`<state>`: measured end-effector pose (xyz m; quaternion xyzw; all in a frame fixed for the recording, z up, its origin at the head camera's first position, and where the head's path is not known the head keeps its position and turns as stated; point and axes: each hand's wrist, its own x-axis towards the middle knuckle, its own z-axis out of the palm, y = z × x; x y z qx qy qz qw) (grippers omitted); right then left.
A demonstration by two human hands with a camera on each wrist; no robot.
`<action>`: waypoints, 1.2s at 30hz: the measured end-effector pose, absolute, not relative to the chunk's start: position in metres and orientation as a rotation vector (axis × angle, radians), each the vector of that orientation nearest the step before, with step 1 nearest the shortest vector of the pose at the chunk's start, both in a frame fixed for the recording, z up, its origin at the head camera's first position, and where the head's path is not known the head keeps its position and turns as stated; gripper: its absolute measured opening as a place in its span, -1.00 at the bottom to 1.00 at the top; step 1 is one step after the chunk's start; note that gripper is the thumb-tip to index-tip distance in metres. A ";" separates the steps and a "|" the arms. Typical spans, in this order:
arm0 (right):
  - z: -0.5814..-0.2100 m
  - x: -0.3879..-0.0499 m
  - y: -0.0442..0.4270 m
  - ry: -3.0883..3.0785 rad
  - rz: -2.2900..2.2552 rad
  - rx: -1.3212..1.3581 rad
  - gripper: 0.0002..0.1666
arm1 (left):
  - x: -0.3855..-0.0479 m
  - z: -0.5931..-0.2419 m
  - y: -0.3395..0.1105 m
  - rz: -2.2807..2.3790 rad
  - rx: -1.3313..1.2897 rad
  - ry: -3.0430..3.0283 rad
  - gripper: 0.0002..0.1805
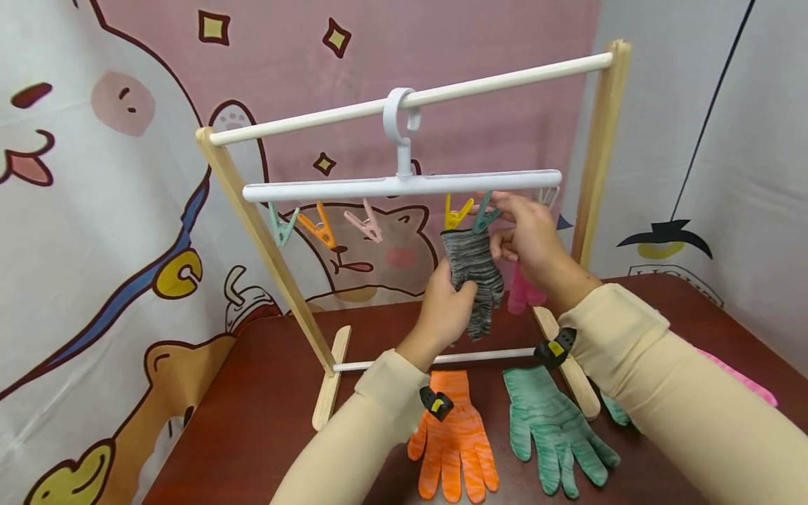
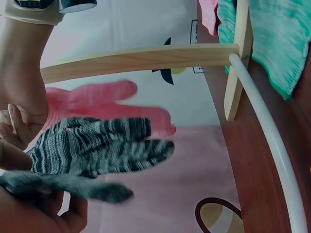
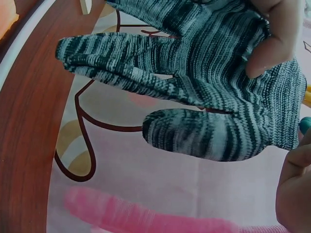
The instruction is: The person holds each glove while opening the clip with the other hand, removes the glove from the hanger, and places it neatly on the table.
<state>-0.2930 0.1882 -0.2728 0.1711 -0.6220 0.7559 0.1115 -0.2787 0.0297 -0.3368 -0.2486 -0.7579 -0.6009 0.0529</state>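
Observation:
A black-and-grey striped knit glove [image 1: 470, 254] hangs cuff up, fingers down, beneath the white hanger [image 1: 328, 189]. My left hand [image 1: 444, 308] grips the glove's side, its thumb lying over the knit. A yellow clothespin [image 1: 454, 214] sits at the left of the cuff. At the cuff's right corner is a teal clothespin [image 1: 485, 214], which my right hand [image 1: 533, 235] pinches by its upper end. In the right wrist view the striped glove [image 3: 209, 131] spreads sideways, with the left thumb [image 3: 277, 41] pressing on it. Just behind hangs a pink glove [image 2: 112, 104], partly covered by the right arm.
Mint, orange [image 1: 322, 228] and pink clothespins hang from the hanger's left half, and a pale one [image 1: 548, 196] near its right end. A wooden rack [image 1: 600, 140] carries the hanger. Orange [image 1: 451, 442] and green [image 1: 555, 428] gloves lie on the dark red table [image 1: 252, 421].

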 end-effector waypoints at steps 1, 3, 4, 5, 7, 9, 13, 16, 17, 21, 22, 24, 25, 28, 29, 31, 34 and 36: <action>-0.272 -0.293 0.188 -1.805 2.239 0.512 -0.63 | -0.278 -0.336 0.030 -1.836 -0.767 -2.300 -0.59; -0.270 -0.292 0.188 -1.778 2.269 0.522 -0.67 | -0.278 -0.335 0.031 -1.856 -0.784 -2.294 -0.60; -0.270 -0.291 0.188 -1.774 2.279 0.532 -0.67 | -0.278 -0.334 0.031 -1.863 -0.790 -2.292 -0.60; -0.270 -0.291 0.189 -1.771 2.290 0.539 -0.68 | -0.278 -0.334 0.031 -1.865 -0.794 -2.292 -0.61; -0.270 -0.290 0.191 -1.764 2.317 0.574 -0.67 | -0.278 -0.333 0.032 -1.869 -0.808 -2.287 -0.64; -0.270 -0.289 0.193 -1.765 2.336 0.617 -0.66 | -0.280 -0.332 0.033 -1.901 -0.814 -2.264 -0.66; -0.270 -0.288 0.196 -1.761 2.359 0.690 -0.56 | -0.284 -0.328 0.033 -1.959 -0.819 -2.216 -0.69; -0.271 -0.287 0.197 -1.764 2.363 0.738 -0.49 | -0.286 -0.326 0.034 -1.963 -0.804 -2.205 -0.69; -0.271 -0.287 0.197 -1.770 2.356 0.754 -0.47 | -0.287 -0.326 0.034 -1.958 -0.798 -2.205 -0.70; -0.272 -0.286 0.198 -1.768 2.355 0.795 -0.44 | -0.288 -0.326 0.034 -1.940 -0.792 -2.191 -0.70; -0.272 -0.285 0.198 -1.769 2.351 0.799 -0.45 | -0.289 -0.326 0.034 -1.940 -0.791 -2.186 -0.71; -0.272 -0.284 0.199 -1.793 2.325 0.804 -0.47 | -0.288 -0.326 0.035 -1.937 -0.788 -2.178 -0.72; -0.271 -0.283 0.199 -1.802 2.317 0.807 -0.49 | -0.288 -0.326 0.034 -1.935 -0.786 -2.178 -0.72; -0.271 -0.281 0.200 -1.821 2.311 0.821 -0.56 | -0.287 -0.326 0.034 -1.935 -0.777 -2.175 -0.73; -0.271 -0.281 0.200 -1.823 2.313 0.827 -0.58 | -0.287 -0.326 0.034 -1.935 -0.778 -2.178 -0.72; -0.271 -0.280 0.201 -1.811 2.331 0.837 -0.60 | -0.287 -0.325 0.033 -1.932 -0.780 -2.190 -0.71; -0.272 -0.279 0.202 -1.809 2.332 0.858 -0.58 | -0.286 -0.325 0.033 -1.910 -0.779 -2.208 -0.70; -0.273 -0.279 0.203 -1.801 2.339 0.872 -0.57 | -0.285 -0.324 0.033 -1.877 -0.776 -2.220 -0.70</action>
